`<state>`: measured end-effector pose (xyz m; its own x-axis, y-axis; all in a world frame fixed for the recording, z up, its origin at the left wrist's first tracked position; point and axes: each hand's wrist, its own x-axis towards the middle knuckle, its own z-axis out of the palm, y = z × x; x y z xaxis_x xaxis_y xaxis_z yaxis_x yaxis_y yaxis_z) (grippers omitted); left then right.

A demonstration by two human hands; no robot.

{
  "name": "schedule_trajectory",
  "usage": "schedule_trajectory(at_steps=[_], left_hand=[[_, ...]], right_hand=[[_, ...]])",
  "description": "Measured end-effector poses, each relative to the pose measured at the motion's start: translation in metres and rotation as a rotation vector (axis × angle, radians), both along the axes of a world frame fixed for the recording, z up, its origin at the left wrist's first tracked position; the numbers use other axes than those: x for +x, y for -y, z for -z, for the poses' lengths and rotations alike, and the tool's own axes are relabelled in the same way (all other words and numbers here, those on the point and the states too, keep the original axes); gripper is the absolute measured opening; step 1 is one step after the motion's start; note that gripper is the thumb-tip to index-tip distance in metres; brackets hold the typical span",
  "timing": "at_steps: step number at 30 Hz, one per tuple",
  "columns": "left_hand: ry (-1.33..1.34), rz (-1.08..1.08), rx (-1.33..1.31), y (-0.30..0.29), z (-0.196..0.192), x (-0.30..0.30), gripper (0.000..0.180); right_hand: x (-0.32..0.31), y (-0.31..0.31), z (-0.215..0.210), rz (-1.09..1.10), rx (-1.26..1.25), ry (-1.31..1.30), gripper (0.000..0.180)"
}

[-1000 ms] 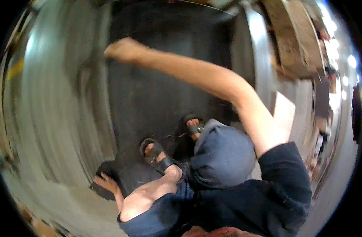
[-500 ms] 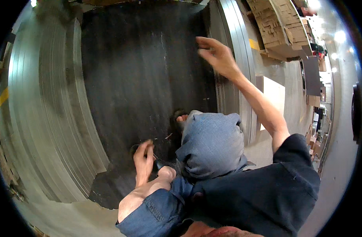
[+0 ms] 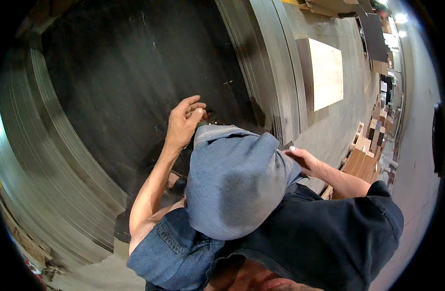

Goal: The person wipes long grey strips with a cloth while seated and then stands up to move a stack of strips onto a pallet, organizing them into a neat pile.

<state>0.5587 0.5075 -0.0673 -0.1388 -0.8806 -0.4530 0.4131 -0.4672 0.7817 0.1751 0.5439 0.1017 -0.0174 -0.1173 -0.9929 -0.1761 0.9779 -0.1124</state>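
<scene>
My left hand (image 3: 182, 122) hangs over a dark, scuffed flat surface (image 3: 130, 72), just beyond my raised knee. Its fingers are bent and apart, and I see nothing in them. Blue denim shorts (image 3: 232, 179) cover the knee, with a darker smudge on the cloth. My right hand (image 3: 304, 160) is drawn in at the right side of that knee, beside the denim. A thumb or finger sticks out there; the other fingers are hidden, so whether it grips anything does not show. Part of a dark shoe (image 3: 179, 186) shows under my left forearm.
Long grey ribbed panels or strips (image 3: 67, 160) lie stacked along the left. A similar stack (image 3: 276, 68) borders the dark surface on the right. Past it stands a pale box-like block (image 3: 327, 72) on the concrete floor. Wooden boards and cartons (image 3: 363, 165) fill the far right.
My right hand has come back from its reach over the dark surface to beside my knee. My left hand has moved forward from near my foot. The view has turned and shifted.
</scene>
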Motion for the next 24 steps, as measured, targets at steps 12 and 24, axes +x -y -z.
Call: schedule_trajectory(at_steps=[12, 24], left_hand=[[-0.146, 0.156, -0.048, 0.028, 0.006, -0.080, 0.071], [0.017, 0.386, -0.070, 0.057, 0.038, -0.056, 0.069]], right_hand=[[0.016, -0.001, 0.037, 0.636, -0.132, 0.139, 0.070], [0.019, -0.033, 0.057, 1.050, -0.142, 0.239, 0.053]])
